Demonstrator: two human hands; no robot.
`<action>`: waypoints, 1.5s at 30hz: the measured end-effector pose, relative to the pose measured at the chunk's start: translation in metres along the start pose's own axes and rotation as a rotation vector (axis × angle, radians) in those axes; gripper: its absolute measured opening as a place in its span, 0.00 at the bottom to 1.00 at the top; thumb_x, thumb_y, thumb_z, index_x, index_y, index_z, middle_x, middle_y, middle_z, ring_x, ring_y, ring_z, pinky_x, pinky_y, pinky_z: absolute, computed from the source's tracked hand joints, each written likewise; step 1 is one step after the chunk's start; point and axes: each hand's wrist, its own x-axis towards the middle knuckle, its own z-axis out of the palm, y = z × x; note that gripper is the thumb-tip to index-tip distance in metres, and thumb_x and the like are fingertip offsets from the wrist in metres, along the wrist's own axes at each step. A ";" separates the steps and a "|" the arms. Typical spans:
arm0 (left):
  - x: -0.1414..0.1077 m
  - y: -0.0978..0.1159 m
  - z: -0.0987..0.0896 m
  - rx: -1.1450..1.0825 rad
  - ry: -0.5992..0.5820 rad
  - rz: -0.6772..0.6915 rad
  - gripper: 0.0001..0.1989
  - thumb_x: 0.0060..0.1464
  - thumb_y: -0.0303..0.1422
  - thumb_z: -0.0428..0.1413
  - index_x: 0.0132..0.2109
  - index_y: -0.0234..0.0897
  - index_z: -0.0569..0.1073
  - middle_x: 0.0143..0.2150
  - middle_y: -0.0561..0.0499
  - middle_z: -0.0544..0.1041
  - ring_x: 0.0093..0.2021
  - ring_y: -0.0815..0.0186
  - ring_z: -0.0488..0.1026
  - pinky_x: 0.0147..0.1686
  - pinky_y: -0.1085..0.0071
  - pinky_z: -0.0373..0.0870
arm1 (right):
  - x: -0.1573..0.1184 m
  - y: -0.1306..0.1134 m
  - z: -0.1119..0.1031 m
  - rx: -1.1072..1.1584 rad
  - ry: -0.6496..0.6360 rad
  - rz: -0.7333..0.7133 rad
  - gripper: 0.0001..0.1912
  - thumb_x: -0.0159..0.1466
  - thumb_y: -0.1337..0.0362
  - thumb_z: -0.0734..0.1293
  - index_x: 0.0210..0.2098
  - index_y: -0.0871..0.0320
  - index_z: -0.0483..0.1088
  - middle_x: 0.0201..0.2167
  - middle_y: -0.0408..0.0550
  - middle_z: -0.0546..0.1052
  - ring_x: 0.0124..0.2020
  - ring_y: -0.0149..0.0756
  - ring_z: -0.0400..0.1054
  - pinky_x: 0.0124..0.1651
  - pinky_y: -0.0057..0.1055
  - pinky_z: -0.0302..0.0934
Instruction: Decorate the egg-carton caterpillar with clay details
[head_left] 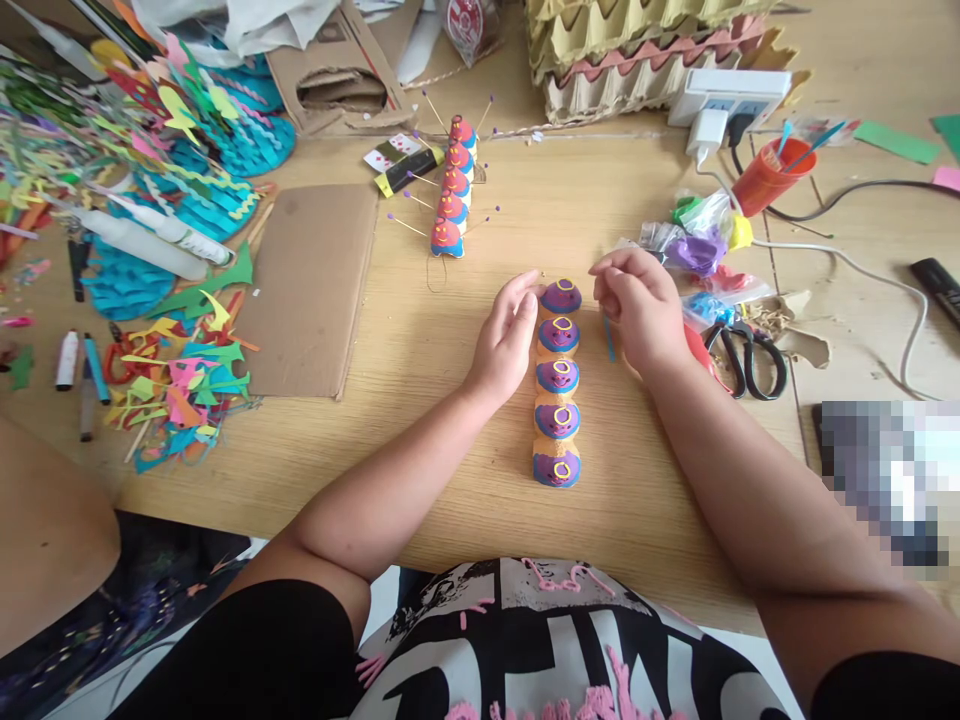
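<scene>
An egg-carton caterpillar (557,378) lies lengthwise in front of me, its bumps painted purple and blue with yellow rings and small drawn faces. My left hand (506,340) is at the left of its far bump, fingers stretched forward and loosely bent; whether they touch it I cannot tell. To the right of that bump, my right hand (641,305) is raised with thumb and fingers pinched together. Anything between those fingertips is too small to make out. Beyond stands a second egg-carton caterpillar (453,190), red and blue, with purple-tipped sticks poking out on both sides.
Cardboard (311,290) and paper scraps (184,385) lie left, near blue crafted pieces (127,270) and glue bottles. At right are scissors (746,360), bagged coloured clay (697,250), a red cup (772,178) and a white cable (855,258). Egg trays (622,90) are stacked behind.
</scene>
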 end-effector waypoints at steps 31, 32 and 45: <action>0.000 0.000 0.001 -0.001 0.024 0.000 0.32 0.69 0.62 0.46 0.67 0.47 0.68 0.68 0.41 0.76 0.70 0.56 0.74 0.67 0.54 0.73 | 0.003 -0.005 0.005 0.041 0.134 0.000 0.18 0.70 0.39 0.67 0.41 0.46 0.66 0.23 0.39 0.63 0.20 0.33 0.57 0.22 0.34 0.52; 0.000 0.000 0.001 -0.002 0.023 0.000 0.32 0.69 0.62 0.46 0.67 0.47 0.68 0.68 0.41 0.76 0.70 0.56 0.74 0.67 0.54 0.73 | 0.003 -0.004 0.005 0.024 0.116 0.004 0.18 0.70 0.40 0.67 0.41 0.46 0.66 0.25 0.41 0.68 0.22 0.33 0.61 0.23 0.33 0.54; -0.001 0.005 0.001 -0.002 0.036 0.000 0.34 0.68 0.63 0.47 0.66 0.45 0.68 0.68 0.39 0.76 0.70 0.55 0.74 0.67 0.54 0.73 | -0.003 -0.009 0.006 0.014 0.121 -0.036 0.24 0.66 0.39 0.72 0.33 0.49 0.63 0.23 0.40 0.72 0.21 0.30 0.60 0.23 0.32 0.54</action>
